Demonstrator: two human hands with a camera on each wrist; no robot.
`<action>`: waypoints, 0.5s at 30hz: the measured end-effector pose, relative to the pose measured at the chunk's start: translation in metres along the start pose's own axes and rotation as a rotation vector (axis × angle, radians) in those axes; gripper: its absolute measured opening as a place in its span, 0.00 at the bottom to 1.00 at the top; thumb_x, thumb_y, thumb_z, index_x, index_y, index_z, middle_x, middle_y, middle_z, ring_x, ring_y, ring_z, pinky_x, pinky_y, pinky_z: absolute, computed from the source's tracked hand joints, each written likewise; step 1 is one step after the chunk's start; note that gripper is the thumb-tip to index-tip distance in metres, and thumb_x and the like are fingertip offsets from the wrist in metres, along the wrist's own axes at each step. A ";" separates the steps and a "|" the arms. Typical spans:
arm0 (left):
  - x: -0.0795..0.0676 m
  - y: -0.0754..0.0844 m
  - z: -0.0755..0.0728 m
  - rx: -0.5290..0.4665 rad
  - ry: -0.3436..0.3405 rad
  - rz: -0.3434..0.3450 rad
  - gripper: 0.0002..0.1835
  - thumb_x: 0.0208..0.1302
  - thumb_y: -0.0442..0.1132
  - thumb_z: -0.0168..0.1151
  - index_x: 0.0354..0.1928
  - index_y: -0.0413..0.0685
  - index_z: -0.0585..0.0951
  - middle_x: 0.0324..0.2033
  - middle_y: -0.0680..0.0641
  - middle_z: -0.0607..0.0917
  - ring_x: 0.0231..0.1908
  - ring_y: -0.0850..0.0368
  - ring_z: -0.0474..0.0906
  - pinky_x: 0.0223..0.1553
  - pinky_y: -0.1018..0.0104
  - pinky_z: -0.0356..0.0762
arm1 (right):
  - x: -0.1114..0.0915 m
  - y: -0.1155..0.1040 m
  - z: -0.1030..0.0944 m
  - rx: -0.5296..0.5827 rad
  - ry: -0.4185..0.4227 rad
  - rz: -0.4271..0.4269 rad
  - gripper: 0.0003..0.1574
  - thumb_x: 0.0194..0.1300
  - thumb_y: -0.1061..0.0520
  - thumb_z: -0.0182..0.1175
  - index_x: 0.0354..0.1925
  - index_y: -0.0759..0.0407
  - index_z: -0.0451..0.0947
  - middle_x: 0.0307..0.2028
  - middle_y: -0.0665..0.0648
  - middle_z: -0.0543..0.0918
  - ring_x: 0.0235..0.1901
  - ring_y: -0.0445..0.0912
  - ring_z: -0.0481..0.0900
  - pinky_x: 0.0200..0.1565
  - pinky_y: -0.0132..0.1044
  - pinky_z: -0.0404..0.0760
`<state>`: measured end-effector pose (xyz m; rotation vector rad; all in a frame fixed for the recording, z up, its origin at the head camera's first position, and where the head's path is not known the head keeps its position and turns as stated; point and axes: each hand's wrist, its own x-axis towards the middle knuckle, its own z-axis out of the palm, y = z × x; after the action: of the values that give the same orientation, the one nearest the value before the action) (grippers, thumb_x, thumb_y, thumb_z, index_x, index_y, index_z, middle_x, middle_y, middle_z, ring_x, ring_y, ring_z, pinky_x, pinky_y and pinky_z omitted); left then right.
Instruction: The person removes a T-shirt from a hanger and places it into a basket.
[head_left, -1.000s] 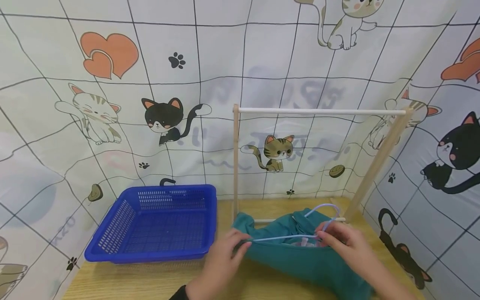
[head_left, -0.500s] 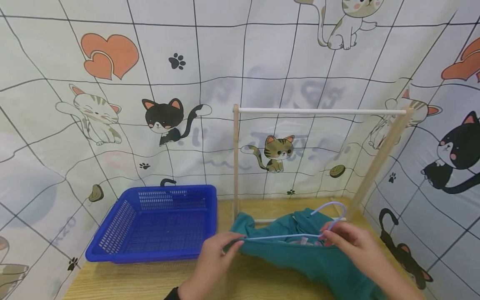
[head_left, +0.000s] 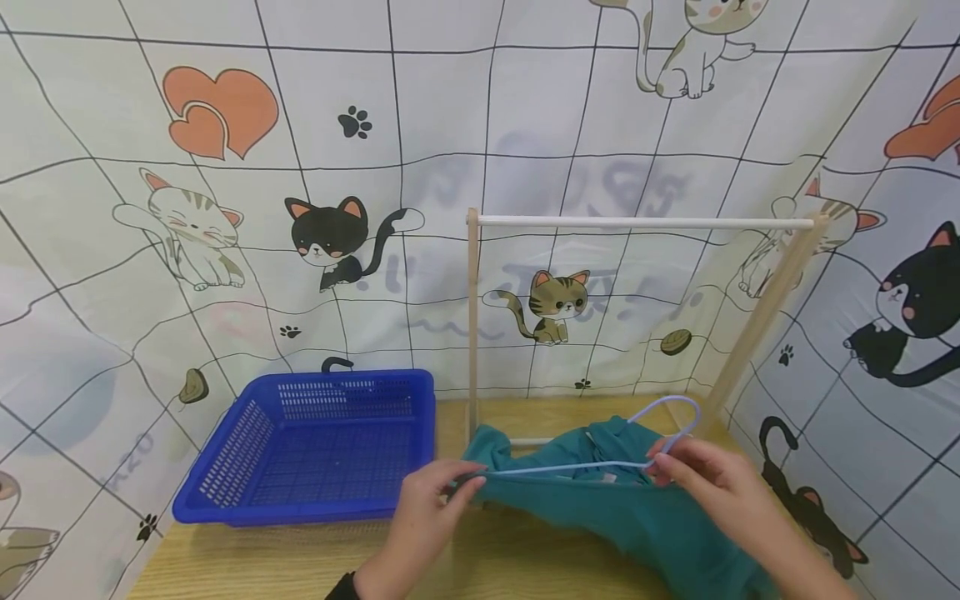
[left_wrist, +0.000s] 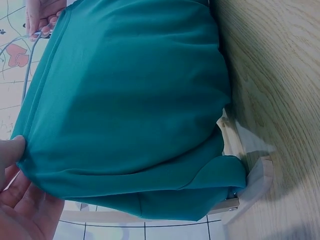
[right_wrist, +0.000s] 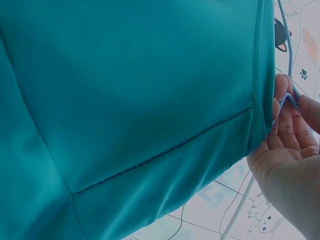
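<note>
Garment (head_left: pixel 615 517): as it sags between left hand (head_left: pixel 426 510) and right hand (head_left: pixel 712 479), smooth teal, seamed, creased.
Grip: left pinches its edge, right the pale-blue hanger (head_left: pixel 540 470).
Hidden: hanger's end at left hand.
Cut off: garment's near end.

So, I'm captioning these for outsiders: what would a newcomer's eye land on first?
Probably the teal garment, held low between the left hand and right hand, with a pale blue hanger near its upper edge. Next, the bright blue plastic basket left of it, and the cat-print backdrop behind everything.
</note>
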<state>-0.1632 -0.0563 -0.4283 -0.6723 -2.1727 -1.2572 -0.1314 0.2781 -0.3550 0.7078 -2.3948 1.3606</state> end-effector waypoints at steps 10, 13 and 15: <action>0.001 -0.003 -0.003 -0.054 0.053 -0.038 0.08 0.50 0.35 0.71 0.34 0.52 0.86 0.31 0.56 0.87 0.30 0.68 0.81 0.27 0.80 0.78 | 0.003 -0.003 0.001 -0.077 0.067 0.025 0.10 0.67 0.71 0.50 0.37 0.65 0.78 0.36 0.45 0.83 0.35 0.34 0.82 0.38 0.24 0.81; 0.000 -0.004 -0.003 -0.075 0.068 -0.063 0.07 0.50 0.35 0.71 0.33 0.52 0.87 0.30 0.56 0.87 0.29 0.68 0.81 0.27 0.79 0.79 | 0.004 -0.003 0.001 -0.075 0.079 0.022 0.10 0.67 0.71 0.49 0.38 0.66 0.78 0.37 0.45 0.82 0.36 0.33 0.82 0.38 0.24 0.81; 0.000 -0.004 -0.003 -0.096 0.072 -0.097 0.07 0.51 0.35 0.71 0.33 0.53 0.87 0.30 0.57 0.87 0.29 0.68 0.81 0.27 0.77 0.80 | 0.004 -0.003 0.000 -0.100 0.086 0.036 0.10 0.68 0.70 0.50 0.39 0.65 0.78 0.36 0.44 0.83 0.36 0.33 0.82 0.39 0.23 0.80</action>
<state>-0.1656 -0.0612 -0.4292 -0.5564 -2.1191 -1.4217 -0.1327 0.2756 -0.3514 0.5699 -2.3992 1.2483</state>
